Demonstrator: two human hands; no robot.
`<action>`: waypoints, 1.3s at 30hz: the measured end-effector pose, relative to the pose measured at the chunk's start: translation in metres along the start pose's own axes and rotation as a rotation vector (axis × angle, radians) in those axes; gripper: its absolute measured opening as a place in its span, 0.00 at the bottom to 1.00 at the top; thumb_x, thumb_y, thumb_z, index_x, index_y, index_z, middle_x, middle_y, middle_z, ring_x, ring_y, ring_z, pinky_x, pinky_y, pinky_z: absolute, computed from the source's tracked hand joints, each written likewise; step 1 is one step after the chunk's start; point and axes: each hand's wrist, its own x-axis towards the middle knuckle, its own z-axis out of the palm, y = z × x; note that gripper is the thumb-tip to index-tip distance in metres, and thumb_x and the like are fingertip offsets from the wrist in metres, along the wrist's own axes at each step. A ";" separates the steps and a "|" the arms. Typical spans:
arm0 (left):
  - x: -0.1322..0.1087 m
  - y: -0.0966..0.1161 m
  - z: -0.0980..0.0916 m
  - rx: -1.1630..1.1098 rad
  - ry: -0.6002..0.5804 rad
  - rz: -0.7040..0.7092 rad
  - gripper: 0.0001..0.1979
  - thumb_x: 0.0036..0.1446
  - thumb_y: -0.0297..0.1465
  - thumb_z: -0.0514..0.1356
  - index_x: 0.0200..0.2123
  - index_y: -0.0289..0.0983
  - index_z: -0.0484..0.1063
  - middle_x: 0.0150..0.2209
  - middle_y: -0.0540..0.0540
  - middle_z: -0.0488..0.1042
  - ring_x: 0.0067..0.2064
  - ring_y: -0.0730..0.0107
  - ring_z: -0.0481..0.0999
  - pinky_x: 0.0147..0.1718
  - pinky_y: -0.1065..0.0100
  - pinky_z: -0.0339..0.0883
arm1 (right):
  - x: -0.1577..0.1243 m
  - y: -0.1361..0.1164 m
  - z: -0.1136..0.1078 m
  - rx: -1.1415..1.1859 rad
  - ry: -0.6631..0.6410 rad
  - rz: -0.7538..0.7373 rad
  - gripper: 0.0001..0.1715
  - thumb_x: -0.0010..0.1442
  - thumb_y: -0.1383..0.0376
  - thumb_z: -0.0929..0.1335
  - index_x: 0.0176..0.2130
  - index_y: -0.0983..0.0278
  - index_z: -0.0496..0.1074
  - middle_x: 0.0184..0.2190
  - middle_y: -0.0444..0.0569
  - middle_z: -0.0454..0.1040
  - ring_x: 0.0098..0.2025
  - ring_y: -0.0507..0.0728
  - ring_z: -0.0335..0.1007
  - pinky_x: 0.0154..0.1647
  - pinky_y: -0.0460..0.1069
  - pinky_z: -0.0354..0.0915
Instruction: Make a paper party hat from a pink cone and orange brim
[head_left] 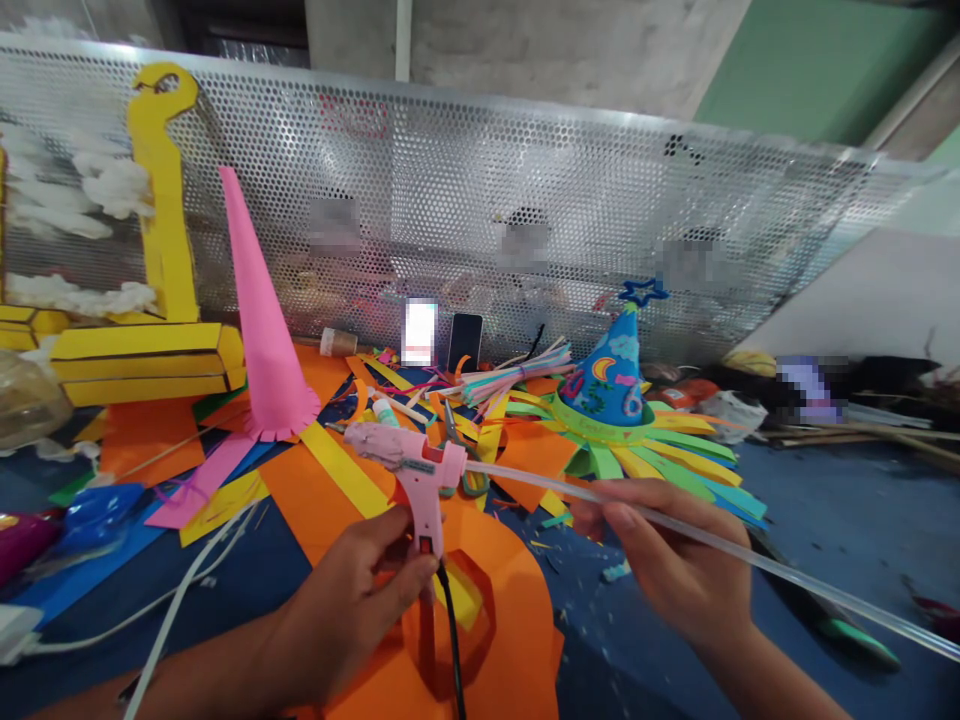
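The left hand (341,610) has its fingers clamped around a pink plastic hot glue gun (412,470). The right hand (675,560) pinches a long clear glue stick (825,592) between its fingers, the stick's tip at the gun's rear.

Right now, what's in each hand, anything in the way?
Left hand: pink hot glue gun. Right hand: clear glue stick, by the gun's rear. Black cord below.

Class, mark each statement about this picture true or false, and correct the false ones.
1. The left hand holds a pink hot glue gun. True.
2. The right hand holds scissors. False: it holds a long clear glue stick.
3. A pink paper cone stands on its fringed wide end. True.
4. The black phone lies flat. False: it stands upright in front of the perforated metal panel.
5. A blue star tops the blue party hat. True.
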 end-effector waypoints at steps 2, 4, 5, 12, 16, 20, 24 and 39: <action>-0.001 0.002 0.001 0.057 0.026 0.016 0.15 0.70 0.44 0.57 0.41 0.37 0.74 0.34 0.46 0.78 0.36 0.65 0.78 0.37 0.68 0.69 | 0.001 -0.003 0.001 -0.037 0.011 0.016 0.07 0.64 0.57 0.77 0.41 0.56 0.86 0.25 0.49 0.84 0.22 0.58 0.80 0.22 0.48 0.79; -0.001 0.003 0.001 0.124 0.050 0.034 0.15 0.70 0.43 0.57 0.39 0.37 0.74 0.33 0.45 0.78 0.35 0.65 0.78 0.36 0.68 0.68 | 0.003 -0.006 0.003 -0.047 -0.001 0.020 0.07 0.64 0.56 0.77 0.40 0.55 0.87 0.23 0.48 0.84 0.21 0.58 0.80 0.20 0.47 0.77; -0.002 0.003 0.001 0.158 0.059 0.042 0.15 0.70 0.43 0.57 0.38 0.37 0.74 0.33 0.45 0.79 0.35 0.64 0.78 0.37 0.68 0.68 | 0.004 -0.007 0.004 -0.041 -0.011 0.010 0.07 0.64 0.55 0.77 0.39 0.54 0.87 0.23 0.47 0.84 0.20 0.57 0.80 0.19 0.47 0.77; -0.002 0.002 0.001 0.277 0.052 0.026 0.17 0.70 0.44 0.57 0.35 0.38 0.73 0.33 0.44 0.80 0.37 0.63 0.80 0.38 0.67 0.67 | 0.006 -0.007 0.008 0.066 -0.041 0.002 0.09 0.62 0.54 0.78 0.38 0.55 0.87 0.22 0.48 0.83 0.20 0.58 0.80 0.20 0.47 0.77; -0.001 0.005 0.000 0.284 0.049 0.028 0.17 0.70 0.44 0.56 0.34 0.39 0.73 0.33 0.45 0.80 0.36 0.63 0.79 0.38 0.66 0.66 | 0.007 -0.009 0.011 0.091 -0.043 0.060 0.10 0.61 0.53 0.78 0.38 0.55 0.87 0.22 0.48 0.83 0.20 0.57 0.79 0.18 0.47 0.75; 0.000 0.004 -0.001 0.283 0.038 0.035 0.18 0.70 0.45 0.55 0.34 0.39 0.72 0.32 0.45 0.80 0.36 0.63 0.79 0.37 0.67 0.66 | 0.006 -0.009 0.012 0.072 -0.057 0.062 0.09 0.61 0.54 0.78 0.40 0.54 0.87 0.24 0.48 0.84 0.19 0.57 0.78 0.16 0.47 0.73; -0.001 0.001 -0.001 0.309 0.040 0.041 0.18 0.70 0.46 0.55 0.35 0.38 0.72 0.33 0.45 0.80 0.36 0.63 0.79 0.38 0.67 0.66 | 0.006 -0.008 0.012 0.074 -0.047 0.064 0.09 0.61 0.54 0.78 0.40 0.54 0.87 0.25 0.48 0.84 0.19 0.56 0.78 0.17 0.47 0.73; -0.007 -0.005 0.004 0.538 0.202 0.261 0.12 0.68 0.39 0.61 0.33 0.40 0.74 0.29 0.49 0.79 0.31 0.67 0.78 0.33 0.69 0.66 | 0.009 0.010 0.020 0.483 -0.056 0.369 0.15 0.60 0.51 0.78 0.37 0.60 0.84 0.21 0.46 0.79 0.18 0.53 0.72 0.16 0.44 0.66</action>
